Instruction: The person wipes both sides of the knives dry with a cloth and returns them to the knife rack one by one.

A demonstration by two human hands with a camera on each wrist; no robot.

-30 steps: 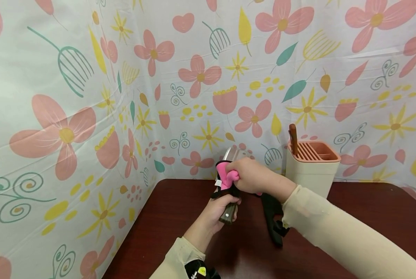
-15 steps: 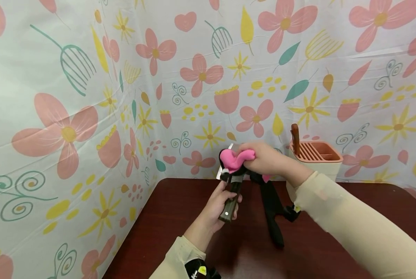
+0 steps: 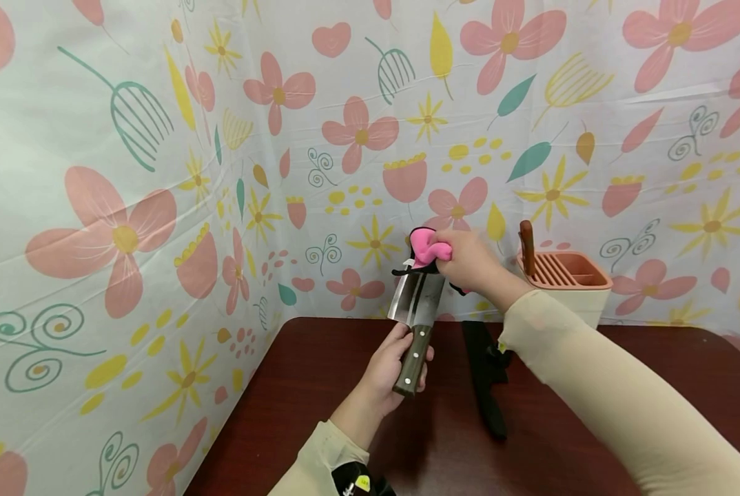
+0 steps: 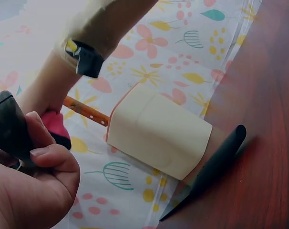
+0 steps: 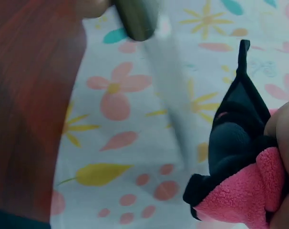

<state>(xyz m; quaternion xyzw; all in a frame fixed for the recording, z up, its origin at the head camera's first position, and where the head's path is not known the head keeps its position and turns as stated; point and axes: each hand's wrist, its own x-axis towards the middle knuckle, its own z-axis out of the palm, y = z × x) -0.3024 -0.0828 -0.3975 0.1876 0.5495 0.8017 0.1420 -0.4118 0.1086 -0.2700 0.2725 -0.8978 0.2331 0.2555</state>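
My left hand (image 3: 385,365) grips the dark green riveted handle of a cleaver (image 3: 430,301), its broad shiny blade slanting up and away over the table. In my right hand (image 3: 469,258) is a bunched pink cloth (image 3: 428,246) with black edging, up at the far end of the blade. The right wrist view shows the fluffy pink cloth (image 5: 240,195) folded, its black side and a hanging loop outward, beside the blurred blade (image 5: 170,90). A black knife (image 3: 484,379) lies on the table to the right, below my right forearm.
A cream knife block (image 3: 583,303) with an orange slotted top stands at the back right. One wooden-handled knife (image 3: 527,249) sticks up from it. The dark red table (image 3: 550,441) meets a flower-printed sheet (image 3: 370,165) at the back and left.
My right hand has drawn the pink cloth upward from near the cleaver's handle to the far end of the blade, baring most of it. The left hand keeps its grip nearly in place.
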